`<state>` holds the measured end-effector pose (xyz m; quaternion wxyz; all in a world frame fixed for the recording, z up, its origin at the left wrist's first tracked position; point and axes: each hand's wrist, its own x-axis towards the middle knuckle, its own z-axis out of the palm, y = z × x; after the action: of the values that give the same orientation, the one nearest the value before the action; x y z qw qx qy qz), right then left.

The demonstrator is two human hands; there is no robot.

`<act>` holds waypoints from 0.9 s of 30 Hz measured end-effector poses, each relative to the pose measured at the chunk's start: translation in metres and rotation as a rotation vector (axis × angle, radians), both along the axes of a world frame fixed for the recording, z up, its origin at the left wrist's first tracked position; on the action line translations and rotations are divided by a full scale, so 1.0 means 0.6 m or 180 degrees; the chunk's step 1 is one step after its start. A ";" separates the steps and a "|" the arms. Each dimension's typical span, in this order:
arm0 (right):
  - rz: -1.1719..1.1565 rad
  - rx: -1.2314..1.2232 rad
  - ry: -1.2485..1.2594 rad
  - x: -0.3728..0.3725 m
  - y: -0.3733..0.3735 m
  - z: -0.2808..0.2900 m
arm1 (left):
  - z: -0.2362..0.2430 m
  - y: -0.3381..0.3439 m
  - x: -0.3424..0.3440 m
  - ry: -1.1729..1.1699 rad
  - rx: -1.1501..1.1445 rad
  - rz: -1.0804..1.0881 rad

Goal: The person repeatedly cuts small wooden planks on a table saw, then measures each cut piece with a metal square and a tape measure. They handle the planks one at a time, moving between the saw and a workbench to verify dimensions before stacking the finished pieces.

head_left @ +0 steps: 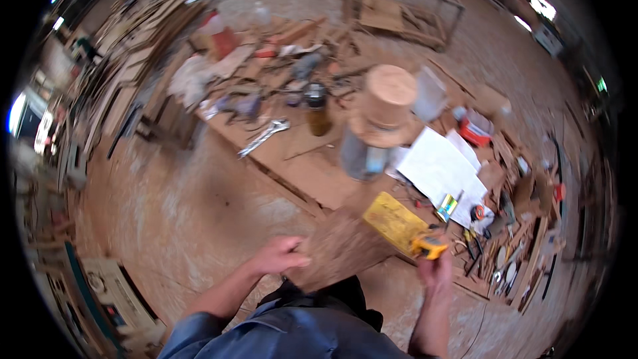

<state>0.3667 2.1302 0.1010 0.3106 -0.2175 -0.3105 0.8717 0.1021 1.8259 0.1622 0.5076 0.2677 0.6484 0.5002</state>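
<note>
My left hand (282, 256) is closed on the left edge of a flat brown wooden board (349, 246), which is tilted and smeared by motion in front of my body. In my right hand (435, 274) is a yellow tape measure (430, 244), held near the front edge of the workbench. No drawn-out tape can be made out. Beside it, partly behind the tape measure, lies a worn yellow sheet (393, 218), next to the board's upper right side.
On the cluttered bench (296, 166) are a wrench (264, 137), a dark-lidded jar (317, 112), a round wooden form (391, 93) on a grey container, and white papers (442, 166). Hand tools and scraps crowd the right end. Stacked planks (136, 70) stand at the far left.
</note>
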 end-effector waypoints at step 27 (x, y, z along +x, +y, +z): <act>0.5795 0.4290 -0.0733 -0.434 -0.544 0.096 | 0.029 -0.620 -0.020 -0.1384 0.2414 0.3786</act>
<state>0.1061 1.8036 0.1588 -0.4144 0.2211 -0.7851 0.4038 0.0903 1.4541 0.1794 0.1403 -0.0773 0.3513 0.9225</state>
